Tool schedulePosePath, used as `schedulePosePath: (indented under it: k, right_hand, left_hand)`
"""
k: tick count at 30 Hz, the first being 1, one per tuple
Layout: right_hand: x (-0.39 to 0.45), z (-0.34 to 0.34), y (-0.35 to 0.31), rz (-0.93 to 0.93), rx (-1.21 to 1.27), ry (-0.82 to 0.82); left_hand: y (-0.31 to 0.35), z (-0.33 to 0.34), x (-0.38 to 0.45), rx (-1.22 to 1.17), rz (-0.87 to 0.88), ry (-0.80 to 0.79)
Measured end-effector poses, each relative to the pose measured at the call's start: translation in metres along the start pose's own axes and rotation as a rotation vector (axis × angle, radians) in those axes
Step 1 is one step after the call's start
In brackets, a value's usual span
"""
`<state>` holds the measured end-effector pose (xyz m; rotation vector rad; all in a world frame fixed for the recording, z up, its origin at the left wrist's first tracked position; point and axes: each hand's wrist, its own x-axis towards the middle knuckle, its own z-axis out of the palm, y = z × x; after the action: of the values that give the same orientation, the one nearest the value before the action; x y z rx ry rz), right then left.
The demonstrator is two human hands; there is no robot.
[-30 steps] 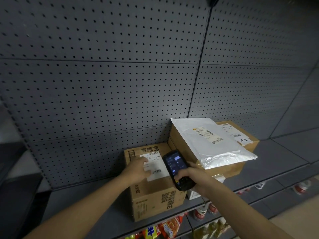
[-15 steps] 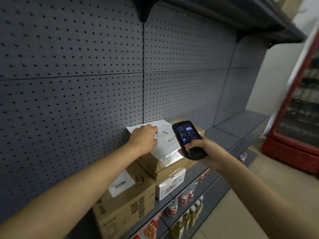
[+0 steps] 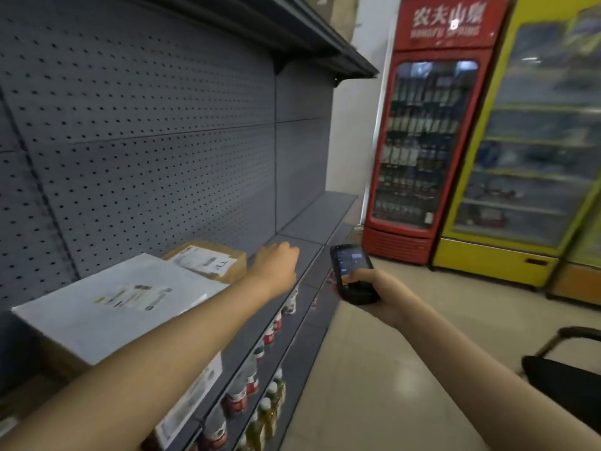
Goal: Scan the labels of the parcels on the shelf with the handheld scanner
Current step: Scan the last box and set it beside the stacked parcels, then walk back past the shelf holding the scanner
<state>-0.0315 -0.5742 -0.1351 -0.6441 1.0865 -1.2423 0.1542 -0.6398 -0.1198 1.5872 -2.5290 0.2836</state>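
My right hand (image 3: 374, 294) grips the black handheld scanner (image 3: 353, 271), screen up, out over the aisle to the right of the shelf edge. My left hand (image 3: 276, 265) reaches along the grey shelf (image 3: 305, 222) past the parcels, fingers loosely curled, holding nothing. Just left of that hand lies a brown cardboard parcel (image 3: 208, 260) with a white label on top. Nearer to me a white mailer bag (image 3: 120, 301) with a printed label rests on a cardboard box. My left forearm crosses in front of a white box (image 3: 192, 392) lower down.
A grey pegboard wall (image 3: 146, 141) backs the shelf. Bottles (image 3: 247, 385) line the lower shelves. A red drinks fridge (image 3: 429, 131) and a yellow one (image 3: 533, 151) stand at the aisle's end. A black chair (image 3: 566, 369) sits at right on the tiled floor.
The view has swung right along the shelf. My left hand has left the white mailer and moved right past the brown parcel. The scanner has moved right, away from the parcels.
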Motion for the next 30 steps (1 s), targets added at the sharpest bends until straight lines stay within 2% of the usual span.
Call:
schedulePosePath:
  k: [10, 18, 23, 30]
  right_hand:
    - [0.063, -0.11, -0.06, -0.01, 0.019, 0.188]
    - [0.151, -0.163, -0.094, -0.001, 0.074, 0.19]
    - [0.224, -0.191, -0.132, -0.012, 0.077, 0.182]
    - [0.324, -0.234, -0.193, -0.061, 0.1, 0.203]
  left_hand:
    - [0.085, 0.043, 0.133, -0.118, 0.064, -0.029]
    - [0.114, 0.093, 0.236, -0.125, 0.148, -0.021]
    - [0.116, 0.111, 0.328, -0.094, 0.175, 0.029]
    - [0.127, 0.13, 0.465, -0.049, 0.218, 0.005]
